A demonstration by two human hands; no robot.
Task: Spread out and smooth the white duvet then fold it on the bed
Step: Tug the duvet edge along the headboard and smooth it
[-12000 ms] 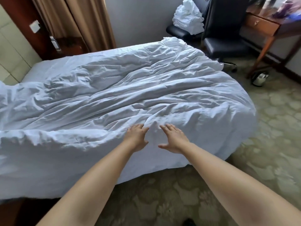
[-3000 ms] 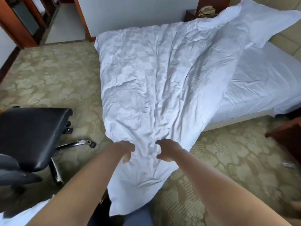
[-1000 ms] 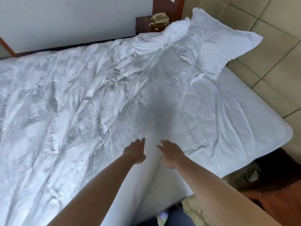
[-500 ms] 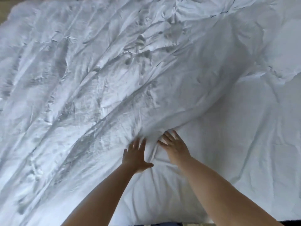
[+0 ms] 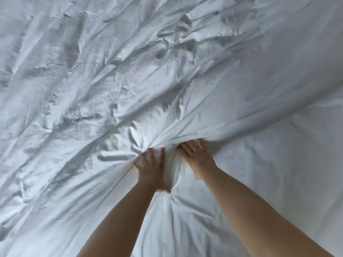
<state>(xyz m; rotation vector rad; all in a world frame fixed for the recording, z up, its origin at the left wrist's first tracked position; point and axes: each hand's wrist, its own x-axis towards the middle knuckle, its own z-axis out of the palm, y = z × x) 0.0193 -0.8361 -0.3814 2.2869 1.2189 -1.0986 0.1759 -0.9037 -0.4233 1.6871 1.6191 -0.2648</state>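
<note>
Hands (image 5: 174, 160) flat — pressing the wrinkled duvet (image 5: 111, 80).

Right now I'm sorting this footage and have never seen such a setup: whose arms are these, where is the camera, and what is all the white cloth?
There is no machine here. One camera sits on a person's head and looks down, so the two bare arms are the wearer's own. The left hand and right hand press side by side where the edge of the rumpled white duvet bunches up. Their fingers are spread, not closed around anything; the left fingertips are partly hidden in the folds. The smoother cloth to the right and below is the bed sheet.
</note>
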